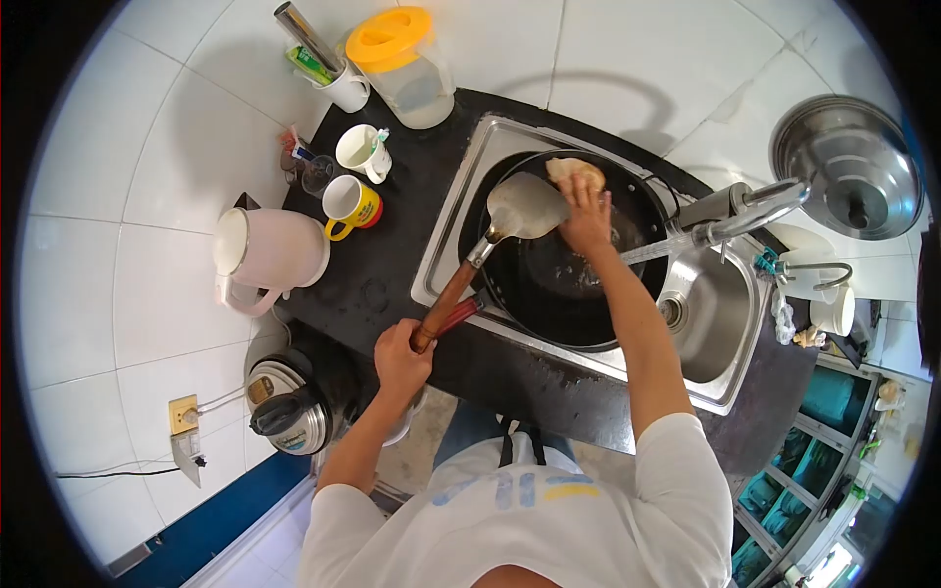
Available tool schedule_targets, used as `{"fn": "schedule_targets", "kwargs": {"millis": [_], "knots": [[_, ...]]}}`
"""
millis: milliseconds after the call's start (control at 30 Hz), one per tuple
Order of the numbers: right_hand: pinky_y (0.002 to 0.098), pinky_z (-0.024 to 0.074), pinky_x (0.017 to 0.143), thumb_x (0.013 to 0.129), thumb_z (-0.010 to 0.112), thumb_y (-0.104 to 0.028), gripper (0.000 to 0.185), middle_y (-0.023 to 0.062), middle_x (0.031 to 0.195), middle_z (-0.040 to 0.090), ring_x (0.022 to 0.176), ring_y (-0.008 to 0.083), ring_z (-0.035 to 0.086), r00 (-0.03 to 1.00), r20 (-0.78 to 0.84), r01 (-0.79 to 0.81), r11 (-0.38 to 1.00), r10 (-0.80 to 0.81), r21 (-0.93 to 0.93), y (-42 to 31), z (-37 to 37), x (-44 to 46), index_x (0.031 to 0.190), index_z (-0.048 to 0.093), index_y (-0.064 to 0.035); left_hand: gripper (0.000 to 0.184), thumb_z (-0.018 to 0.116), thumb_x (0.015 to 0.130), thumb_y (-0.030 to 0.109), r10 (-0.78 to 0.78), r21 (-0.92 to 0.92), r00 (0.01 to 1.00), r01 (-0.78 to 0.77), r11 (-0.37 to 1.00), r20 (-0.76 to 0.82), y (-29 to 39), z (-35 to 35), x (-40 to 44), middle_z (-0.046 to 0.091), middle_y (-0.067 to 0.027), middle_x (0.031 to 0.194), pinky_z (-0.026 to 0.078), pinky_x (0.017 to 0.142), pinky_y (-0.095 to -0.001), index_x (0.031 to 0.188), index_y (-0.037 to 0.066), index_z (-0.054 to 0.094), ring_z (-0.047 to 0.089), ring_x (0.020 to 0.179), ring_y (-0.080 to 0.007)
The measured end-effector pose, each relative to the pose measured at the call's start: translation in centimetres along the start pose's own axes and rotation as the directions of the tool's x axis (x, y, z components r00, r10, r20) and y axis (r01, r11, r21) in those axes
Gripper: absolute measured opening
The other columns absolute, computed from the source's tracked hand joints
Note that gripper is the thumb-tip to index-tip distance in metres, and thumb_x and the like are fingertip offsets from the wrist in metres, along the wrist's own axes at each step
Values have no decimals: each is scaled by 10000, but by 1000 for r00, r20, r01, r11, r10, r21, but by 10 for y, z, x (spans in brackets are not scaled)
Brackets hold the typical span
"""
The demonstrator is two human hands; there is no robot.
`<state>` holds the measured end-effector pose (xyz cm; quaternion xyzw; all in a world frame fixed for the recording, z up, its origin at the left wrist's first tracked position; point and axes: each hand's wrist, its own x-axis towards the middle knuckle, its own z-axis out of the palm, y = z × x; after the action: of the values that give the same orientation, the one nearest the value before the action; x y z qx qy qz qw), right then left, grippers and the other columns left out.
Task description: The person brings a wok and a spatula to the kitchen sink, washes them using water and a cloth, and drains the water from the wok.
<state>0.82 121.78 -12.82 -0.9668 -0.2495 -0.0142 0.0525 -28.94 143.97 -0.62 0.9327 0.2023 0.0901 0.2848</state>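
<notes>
My left hand (404,358) is wrapped round the wooden handle of a metal wok spatula (526,206), whose wide blade lies over the wok. The spatula slants up to the right, above the wok's own reddish handle (461,314). Inside the large black wok (549,318), which rests across the sink, some water glistens. My right hand (588,223) reaches over the wok, its fingers pressed on a pale beige sponge-like pad (573,172) near the far rim. The pad's exact kind is unclear, and my fingertips cover its lower edge.
A faucet (755,211) extends over the steel sink (720,323) at the right. On the left counter stand a pink kettle (294,245), a yellow mug (353,203), a white mug (363,149) and a yellow-lidded pitcher (412,83). A pressure cooker (289,407) sits lower left.
</notes>
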Motion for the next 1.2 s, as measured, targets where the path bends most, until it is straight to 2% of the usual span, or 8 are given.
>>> {"fn": "schedule_targets", "kwargs": {"millis": [300,433,567,767,867,967,1067,1200], "knots": [[526,136,1139,814,550,-270,623,106,1475,343,1385,308,263,983,105,183,790,-150,-585,73,-49,-86,1411,398,-174,296,763,609,38,29,-28,1000,-30,999,-8,0,0,0,585,-162,712,449,630,-441,824,38,559,581,690,-370],[460,231,1122,806,547,-239,594,164,1409,426,1346,366,317,708,705,241,953,-43,-185,60,-64,-120,1380,442,-131,291,762,615,46,48,-38,998,-49,998,-28,-1,1,0,586,-161,713,450,632,-444,827,39,563,584,695,-369],[384,319,1083,794,549,-197,585,207,1348,483,1277,349,422,358,830,144,903,-429,405,26,-70,-117,1360,459,-79,293,766,612,60,44,-12,999,-45,999,-31,-3,2,1,587,-158,713,449,628,-438,828,40,569,583,689,-362],[434,321,1052,821,558,-171,564,232,1319,483,1236,347,445,627,526,-378,366,-575,851,-49,-29,-95,1369,456,-90,298,767,601,61,11,-13,1000,-12,1000,-22,-1,2,3,586,-152,707,448,624,-430,830,41,577,582,679,-356],[454,330,1038,826,597,-203,530,233,1293,498,1223,356,448,895,-122,349,502,-428,791,-71,18,-56,1330,495,-75,301,768,599,58,18,-36,999,-19,999,-41,-3,5,3,588,-154,710,451,627,-429,834,38,580,585,684,-358],[443,278,1089,819,633,-260,482,195,1399,408,1308,358,370,890,230,152,732,-394,665,-39,31,-8,1245,553,-51,304,770,601,54,-11,-56,999,9,998,-34,0,3,2,591,-158,716,454,630,-430,838,33,580,588,693,-362],[497,174,1137,817,624,-284,553,114,1502,294,1385,321,278,942,269,217,976,-203,-25,-1,14,2,1334,496,-134,306,771,606,51,-18,-47,999,17,999,-28,1,1,3,593,-162,721,454,633,-431,843,29,579,590,698,-365],[543,175,1123,828,598,-308,701,100,1508,284,1386,318,269,971,194,165,981,-143,-103,56,-7,-21,1453,308,-180,307,772,609,49,-25,-64,999,23,998,-35,-2,4,0,596,-165,726,453,638,-433,848,30,580,589,698,-368]]}}
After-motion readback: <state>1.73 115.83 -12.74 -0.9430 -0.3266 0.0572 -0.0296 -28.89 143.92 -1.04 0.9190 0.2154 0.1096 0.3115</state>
